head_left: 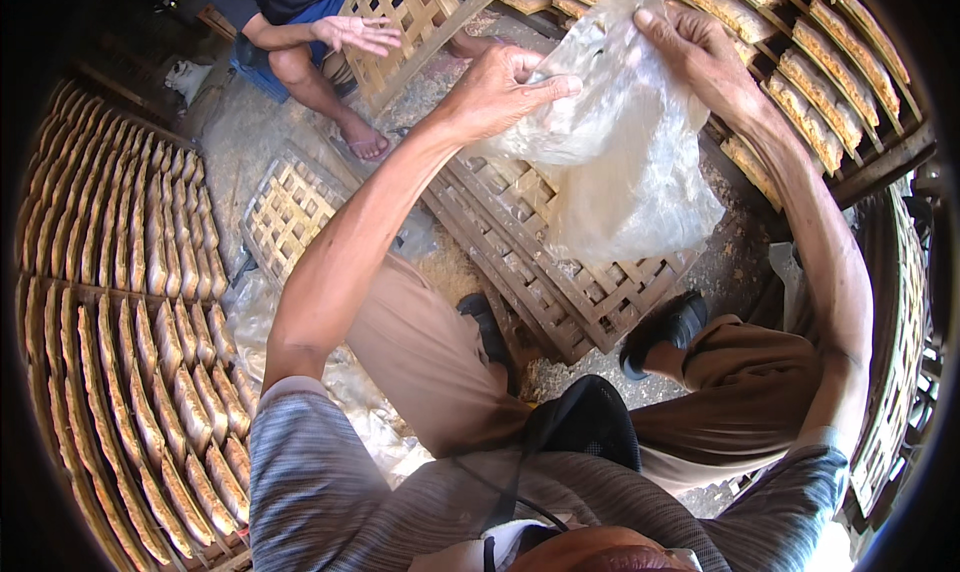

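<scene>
A clear, wrinkled plastic sheet [640, 187] hangs between my two raised hands. My left hand [505, 97] is closed on its left edge, thumb stretched along the film. Higher up and to the right, my right hand [695, 52] pinches the sheet's upper edge between thumb and fingers. The film drapes over a stack of woven bamboo trays [605, 297] in wooden frames, which lies between my feet. The lower end of the sheet hangs in front of the lattice and partly hides it.
Racks of grainy slabs [125, 362] line the left side; more slabs [810, 82] fill slatted shelves at upper right. A co-worker's open hand [360, 34] is beside an upright lattice tray [405, 22]. Crumpled plastic [265, 317] lies by my left leg, near another woven tray [290, 212].
</scene>
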Action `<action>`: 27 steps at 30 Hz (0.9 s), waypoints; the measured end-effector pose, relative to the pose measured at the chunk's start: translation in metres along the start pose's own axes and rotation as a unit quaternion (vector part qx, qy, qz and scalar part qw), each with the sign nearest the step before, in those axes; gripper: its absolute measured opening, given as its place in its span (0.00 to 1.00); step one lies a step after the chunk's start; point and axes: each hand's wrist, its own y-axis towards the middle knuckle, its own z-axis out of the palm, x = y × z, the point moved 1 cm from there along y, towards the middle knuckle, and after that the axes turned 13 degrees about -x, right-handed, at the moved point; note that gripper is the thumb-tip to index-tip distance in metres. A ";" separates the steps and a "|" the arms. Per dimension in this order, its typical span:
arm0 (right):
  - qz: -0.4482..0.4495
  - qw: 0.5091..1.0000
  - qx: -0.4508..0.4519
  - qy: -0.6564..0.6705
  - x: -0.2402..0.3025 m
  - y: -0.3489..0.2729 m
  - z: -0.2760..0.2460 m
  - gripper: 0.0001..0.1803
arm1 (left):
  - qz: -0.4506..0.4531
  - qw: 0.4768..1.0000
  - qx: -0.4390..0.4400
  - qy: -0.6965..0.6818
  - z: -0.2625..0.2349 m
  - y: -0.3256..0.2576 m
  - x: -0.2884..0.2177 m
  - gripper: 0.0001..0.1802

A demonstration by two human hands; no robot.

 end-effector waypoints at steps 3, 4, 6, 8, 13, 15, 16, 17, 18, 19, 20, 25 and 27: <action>0.051 0.995 -0.081 -0.031 0.005 0.007 -0.024 0.24 | 0.026 0.999 0.023 0.010 -0.003 -0.003 -0.004 0.21; 0.064 0.992 -0.107 -0.037 0.005 0.013 -0.031 0.23 | 0.031 0.998 0.026 0.039 -0.009 -0.002 0.000 0.22; 0.093 0.983 -0.147 -0.050 -0.007 0.023 -0.045 0.23 | 0.045 0.994 0.037 0.094 -0.016 0.005 0.016 0.22; 0.013 0.980 -0.199 0.015 -0.050 0.028 -0.050 0.24 | 0.036 0.995 -0.002 0.090 -0.013 0.010 0.021 0.23; 0.019 0.980 -0.196 0.015 -0.065 0.038 -0.060 0.23 | 0.107 0.975 -0.185 0.065 -0.016 0.012 0.025 0.26; 0.010 0.981 -0.195 -0.015 -0.062 0.044 -0.071 0.23 | 0.122 0.959 -0.255 0.022 -0.015 0.007 0.014 0.24; -0.011 0.979 -0.196 -0.044 -0.058 0.046 -0.076 0.23 | 0.116 0.963 -0.242 0.009 -0.018 0.008 0.012 0.22; -0.056 0.974 -0.200 -0.090 -0.055 0.046 -0.081 0.23 | 0.110 0.967 -0.228 -0.003 -0.021 0.010 0.010 0.20; -0.159 0.950 -0.210 -0.165 -0.037 0.041 -0.075 0.25 | 0.104 0.971 -0.214 -0.016 -0.023 0.012 0.008 0.18; -0.256 0.906 -0.233 -0.242 -0.020 0.035 -0.070 0.27 | 0.115 0.972 -0.200 -0.040 -0.020 0.013 0.005 0.16; -0.347 0.848 -0.244 -0.318 0.000 0.023 -0.061 0.30 | 0.126 0.973 -0.184 -0.066 -0.013 0.013 0.000 0.15; -0.213 0.939 0.026 -0.269 0.049 -0.001 0.005 0.29 | 0.139 0.977 -0.131 -0.097 0.002 -0.003 -0.019 0.13; -0.098 0.966 0.073 -0.227 0.039 0.009 0.002 0.24 | 0.125 0.978 -0.106 -0.131 0.005 -0.002 -0.019 0.13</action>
